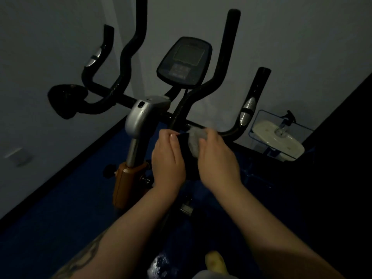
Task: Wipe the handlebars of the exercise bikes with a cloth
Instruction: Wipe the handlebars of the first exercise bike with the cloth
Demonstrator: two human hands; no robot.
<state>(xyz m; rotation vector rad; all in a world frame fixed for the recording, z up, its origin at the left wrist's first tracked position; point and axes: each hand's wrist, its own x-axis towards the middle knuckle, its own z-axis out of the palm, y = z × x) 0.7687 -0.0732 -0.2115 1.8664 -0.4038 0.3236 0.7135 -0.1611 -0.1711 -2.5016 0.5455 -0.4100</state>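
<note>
An exercise bike stands in front of me in dim light, with black curved handlebars (128, 57) rising on both sides of a console (184, 61). Silver pulse pads sit on the outer grips, one on the left (93, 57) and one on the right (247, 111). My left hand (168, 160) and my right hand (218, 158) are close together just below the crossbar, right of the silver stem cover (141, 115). Both hold a cloth (194, 139), grey on its upper part and dark below, bunched between them. The cloth's lower part is hard to make out.
A pale wall is behind the bike, and the floor is dark blue. At the right, a blue wire-frame stand (281, 135) holds a white object and a spray bottle (285, 121). An orange frame part (126, 182) sits below the stem. A dark wall rises at far right.
</note>
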